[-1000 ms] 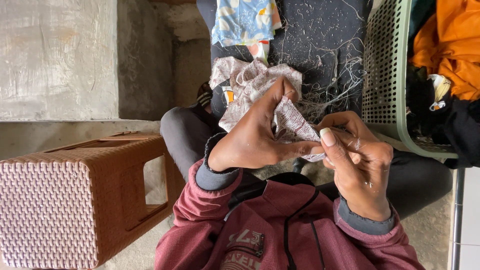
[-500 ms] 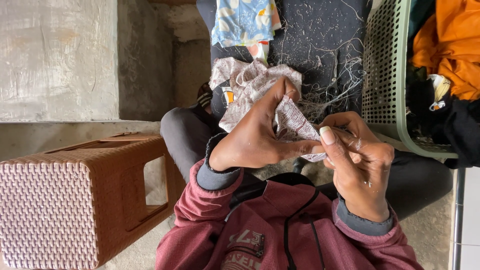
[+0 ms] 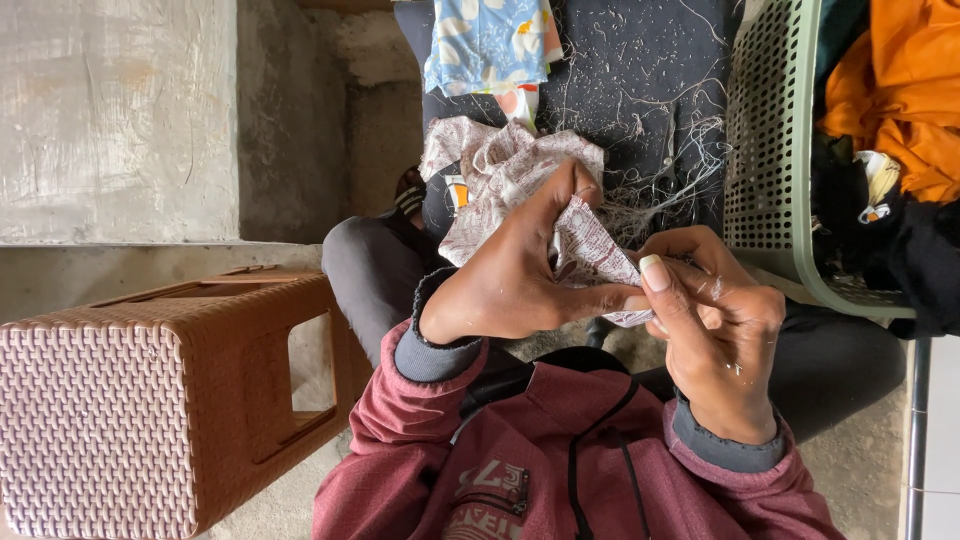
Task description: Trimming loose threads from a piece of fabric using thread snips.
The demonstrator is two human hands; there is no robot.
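Head view, looking down over the lap. L hand [image 3: 500,290]: thumb and forefinger pinching a fold of the patterned cloth [image 3: 515,170] (white w/ reddish-brown print), remaining fingers curled beneath. R hand [image 3: 715,330]: fingers bunched, thumb pressed to the same cloth edge just beside the L thumb tip. Possibly gripping a small tool or a thread end, but too hidden to tell. Cloth held up in front of the chest, its free part bunched and trailing onto the dark lap cloth [image 3: 640,60], itself strewn w/ pale thread scraps.

Step in hand, by judgement: close work along one cloth edge, stretched short btw. the two pinches. Next move calls for a steady L pinch, edge kept taut, and only small fingertip travel from the R.

Edges and room: green perforated basket [image 3: 770,150] near the R wrist, filled w/ orange garment [image 3: 900,90] and dark ones, limiting outward swing. Brown woven-look stool [image 3: 150,400] well apart on the L side; open floor btw. Blue printed fabric [image 3: 485,40] beyond the cloth.
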